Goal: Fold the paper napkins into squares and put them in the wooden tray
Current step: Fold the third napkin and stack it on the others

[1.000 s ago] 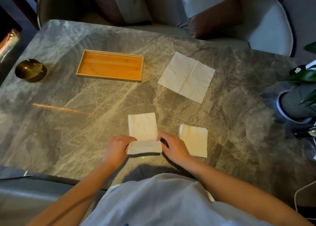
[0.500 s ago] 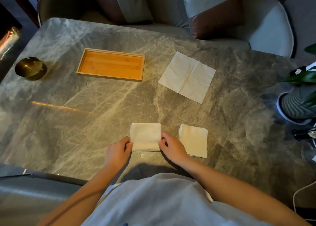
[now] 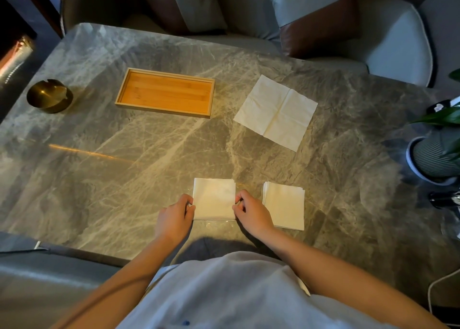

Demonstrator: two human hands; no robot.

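My left hand [image 3: 175, 219] and right hand [image 3: 251, 213] pinch the side edges of the white folded paper napkin square [image 3: 214, 199], flat on the grey marble table [image 3: 124, 167] near me; the rectangular wooden tray [image 3: 166, 93] lies well apart, empty; lifted by one edge, I judge, the thin layers could spring open.

Tray [image 3: 164, 92] on table [image 3: 124, 169], far left-centre; unfolded napkin [image 3: 275, 109] right of it; folded napkin [image 3: 214, 199] near edge, napkin stack [image 3: 284, 205] just right; ashtray [image 3: 49, 96] far left.
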